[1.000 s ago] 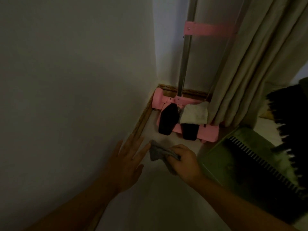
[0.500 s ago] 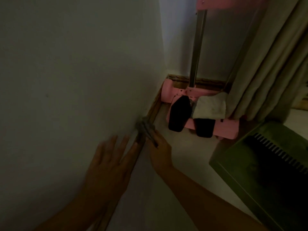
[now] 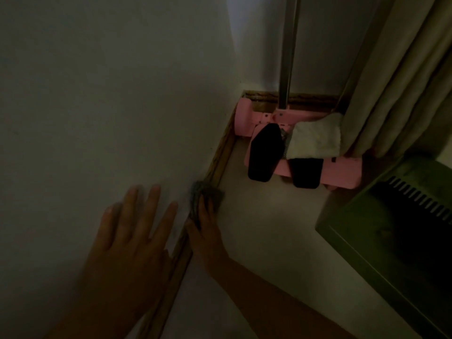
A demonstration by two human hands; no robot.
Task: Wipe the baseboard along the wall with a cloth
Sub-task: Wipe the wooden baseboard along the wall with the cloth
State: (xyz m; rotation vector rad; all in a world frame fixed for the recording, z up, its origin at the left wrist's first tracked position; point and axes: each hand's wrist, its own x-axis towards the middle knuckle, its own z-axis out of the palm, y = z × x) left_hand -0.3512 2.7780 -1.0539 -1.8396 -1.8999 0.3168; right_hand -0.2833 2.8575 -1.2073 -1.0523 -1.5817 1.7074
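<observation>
The room is dim. A brown wooden baseboard (image 3: 221, 155) runs along the foot of the white wall (image 3: 110, 94) toward the corner. My right hand (image 3: 206, 231) presses a small grey cloth (image 3: 208, 194) against the baseboard. Its fingers lie over the cloth. My left hand (image 3: 132, 231) rests flat on the wall just left of it, fingers spread, holding nothing. The baseboard's lower stretch is partly hidden behind both hands.
A pink mop base (image 3: 300, 152) with black pads and a white pad (image 3: 315, 140) sits in the corner, its metal pole (image 3: 288, 50) upright. Beige curtains (image 3: 401, 77) hang at the right. A green dustpan (image 3: 396, 223) lies on the pale floor (image 3: 264, 228) at the right.
My right hand carried the cloth from the open floor to the baseboard and now presses it there. My left hand shifted onto the wall. The view moved closer to the corner.
</observation>
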